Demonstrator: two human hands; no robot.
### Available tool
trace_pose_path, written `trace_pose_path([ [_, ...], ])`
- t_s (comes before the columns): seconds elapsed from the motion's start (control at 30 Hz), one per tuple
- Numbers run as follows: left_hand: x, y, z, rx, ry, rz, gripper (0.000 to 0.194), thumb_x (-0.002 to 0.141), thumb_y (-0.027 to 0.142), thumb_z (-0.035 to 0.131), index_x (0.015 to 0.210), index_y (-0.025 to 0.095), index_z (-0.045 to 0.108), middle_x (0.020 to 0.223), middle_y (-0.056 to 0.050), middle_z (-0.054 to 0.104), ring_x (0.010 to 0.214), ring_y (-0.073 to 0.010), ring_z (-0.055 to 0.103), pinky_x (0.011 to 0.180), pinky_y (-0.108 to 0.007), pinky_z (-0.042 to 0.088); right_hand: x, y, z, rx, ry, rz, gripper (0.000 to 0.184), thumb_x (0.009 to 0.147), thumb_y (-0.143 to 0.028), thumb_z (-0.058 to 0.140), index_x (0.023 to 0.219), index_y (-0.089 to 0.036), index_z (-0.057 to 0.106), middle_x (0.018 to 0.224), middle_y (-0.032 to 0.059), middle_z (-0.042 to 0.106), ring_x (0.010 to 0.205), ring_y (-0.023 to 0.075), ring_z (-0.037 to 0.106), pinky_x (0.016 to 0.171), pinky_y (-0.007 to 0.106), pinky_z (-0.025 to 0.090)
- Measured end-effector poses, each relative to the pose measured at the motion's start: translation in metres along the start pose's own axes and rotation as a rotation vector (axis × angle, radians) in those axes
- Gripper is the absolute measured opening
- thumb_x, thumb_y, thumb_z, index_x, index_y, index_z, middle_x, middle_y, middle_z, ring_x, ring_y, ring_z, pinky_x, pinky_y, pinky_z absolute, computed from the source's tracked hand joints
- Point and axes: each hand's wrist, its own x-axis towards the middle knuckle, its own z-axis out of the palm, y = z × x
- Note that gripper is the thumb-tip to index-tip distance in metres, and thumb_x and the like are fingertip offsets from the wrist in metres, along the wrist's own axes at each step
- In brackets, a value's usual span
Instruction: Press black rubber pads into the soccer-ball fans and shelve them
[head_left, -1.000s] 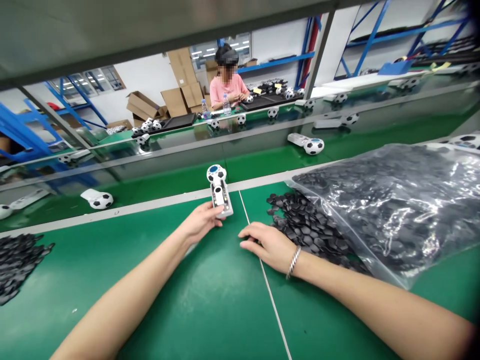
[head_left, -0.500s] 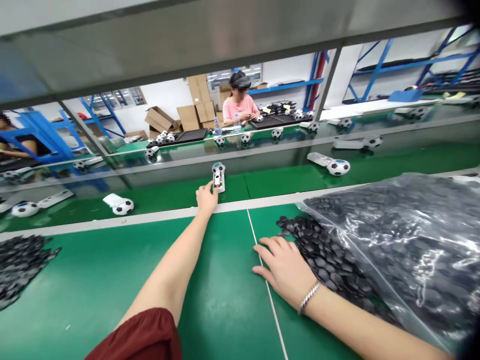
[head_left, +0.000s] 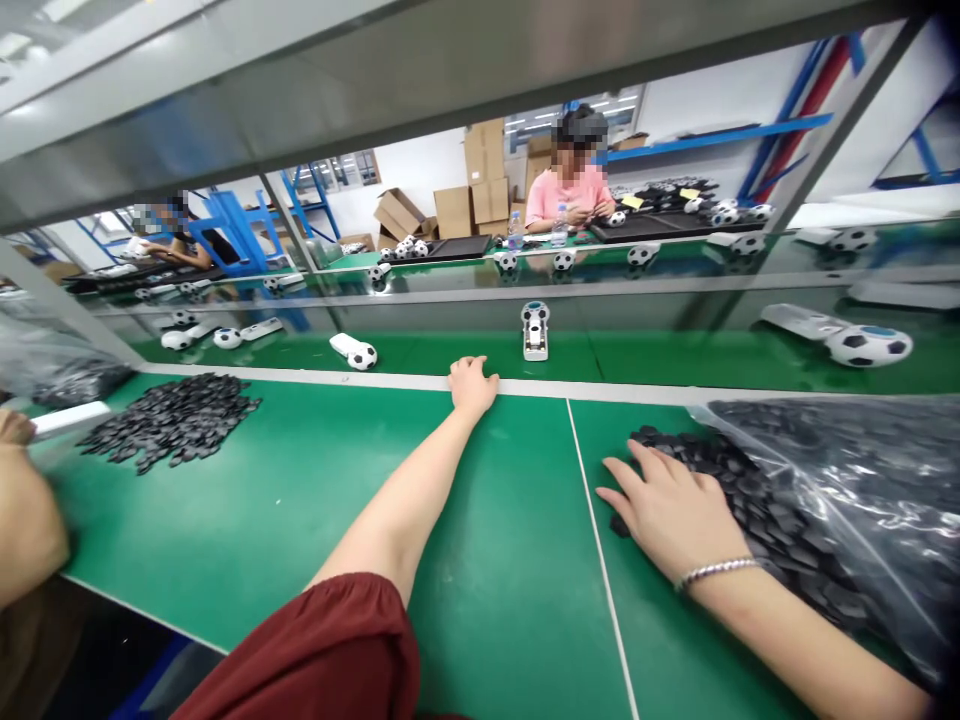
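Note:
My left hand point(head_left: 472, 387) lies at the pale near edge of the belt, fingers spread, holding nothing. Just beyond it and to its right is a white gadget with a football-patterned head point(head_left: 535, 345), its open body showing small parts inside. The hand and the gadget are apart. My right hand point(head_left: 675, 505) rests beside and partly over a pile of flat black pieces point(head_left: 772, 515), fingers apart. Whether its fingertips touch any piece is hard to tell.
More football-headed gadgets point(head_left: 870, 345) lie along the green belt point(head_left: 427, 350). A clear plastic bag point(head_left: 885, 480) of black pieces covers the right side. Another black pile point(head_left: 180, 415) is at left, near a co-worker's arm point(head_left: 26, 510). A person in pink point(head_left: 571, 195) sits opposite.
My left hand has come off the gadget and drawn back to the belt's edge. My right hand is closer to the black pile. The view has turned left.

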Motion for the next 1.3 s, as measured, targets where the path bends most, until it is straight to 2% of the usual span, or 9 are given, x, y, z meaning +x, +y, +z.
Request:
trace_pose_path([
  [0.1,-0.007,-0.004,-0.007,0.003,0.007,-0.025,0.036,0.085,0.035,0.052,0.116,0.017,0.050,0.125,-0.009,0.046,0.116,-0.0258,0.042,0.096,-0.049,0.034,0.000,0.006,0.006,-0.023,-0.059,0.022,0.028,0.086,-0.038,0.047,0.103,-0.021,0.062,0.109,0.0151,0.060,0.085,0.0298,0.060,0.059,0.038,0.044],
  [0.2,-0.013,-0.008,-0.012,0.004,0.014,-0.039,0.035,0.085,0.034,0.052,0.115,0.017,0.051,0.125,-0.009,0.045,0.117,-0.0259,0.041,0.097,-0.049,0.033,0.001,0.009,0.006,-0.030,-0.113,-0.016,0.025,0.087,-0.031,0.046,0.103,-0.019,0.062,0.097,0.0128,0.064,0.075,0.0260,0.061,0.057,0.035,0.044],
  [0.3,-0.019,-0.012,-0.016,0.000,0.027,-0.048,0.034,0.084,0.034,0.053,0.113,0.017,0.052,0.125,-0.009,0.046,0.117,-0.0258,0.041,0.096,-0.049,0.034,0.001,0.009,0.004,-0.006,-0.118,-0.062,0.023,0.086,-0.019,0.046,0.102,-0.017,0.063,0.094,0.0116,0.064,0.079,0.0239,0.061,0.060,0.032,0.045],
  [0.47,-0.026,-0.017,-0.022,-0.018,0.060,-0.072,0.034,0.084,0.034,0.053,0.113,0.017,0.052,0.123,-0.009,0.046,0.117,-0.0259,0.040,0.097,-0.049,0.032,0.001,0.009,0.003,0.049,-0.090,-0.131,0.030,0.081,-0.006,0.043,0.098,-0.020,0.064,0.095,0.0072,0.064,0.082,0.0220,0.061,0.062,0.033,0.045],
  [0.67,-0.028,-0.016,-0.024,-0.044,0.081,-0.089,0.034,0.083,0.035,0.054,0.111,0.017,0.052,0.120,-0.009,0.048,0.115,-0.0253,0.041,0.095,-0.047,0.034,0.003,0.010,0.007,0.127,-0.020,-0.210,0.036,0.080,-0.002,0.037,0.105,-0.015,0.060,0.091,0.0093,0.064,0.079,0.0216,0.059,0.065,0.033,0.045],
  [0.93,-0.029,-0.016,-0.027,-0.062,0.075,-0.067,0.034,0.081,0.033,0.056,0.110,0.016,0.053,0.118,-0.009,0.049,0.114,-0.0248,0.042,0.094,-0.045,0.034,0.005,0.005,-0.005,0.242,0.001,-0.247,0.027,0.081,-0.003,0.040,0.087,-0.017,0.063,0.092,0.0076,0.063,0.080,0.0201,0.056,0.068,0.031,0.039],
  [1.1,-0.029,-0.019,-0.028,-0.079,0.061,-0.037,0.034,0.077,0.029,0.057,0.109,0.018,0.055,0.118,-0.010,0.050,0.113,-0.0251,0.043,0.095,-0.038,0.034,0.006,0.000,-0.010,0.288,-0.016,-0.268,0.025,0.081,-0.004,0.042,0.089,-0.017,0.062,0.088,0.0074,0.063,0.080,0.0197,0.053,0.072,0.031,0.039],
  [1.2,-0.030,-0.020,-0.028,-0.082,0.042,0.003,0.033,0.076,0.030,0.057,0.107,0.020,0.057,0.116,-0.009,0.051,0.111,-0.0257,0.044,0.095,-0.036,0.036,0.007,-0.002,-0.007,0.417,-0.016,-0.241,0.025,0.084,-0.006,0.040,0.097,-0.015,0.060,0.087,0.0082,0.063,0.081,0.0194,0.055,0.073,0.031,0.043],
  [1.3,-0.034,-0.022,-0.028,-0.079,0.004,0.067,0.031,0.075,0.031,0.058,0.105,0.020,0.058,0.113,-0.008,0.054,0.110,-0.0257,0.046,0.094,-0.037,0.037,0.008,-0.005,-0.004,0.646,-0.002,-0.189,0.023,0.087,-0.009,0.039,0.101,-0.014,0.057,0.093,0.0083,0.063,0.086,0.0172,0.058,0.077,0.030,0.046],
])
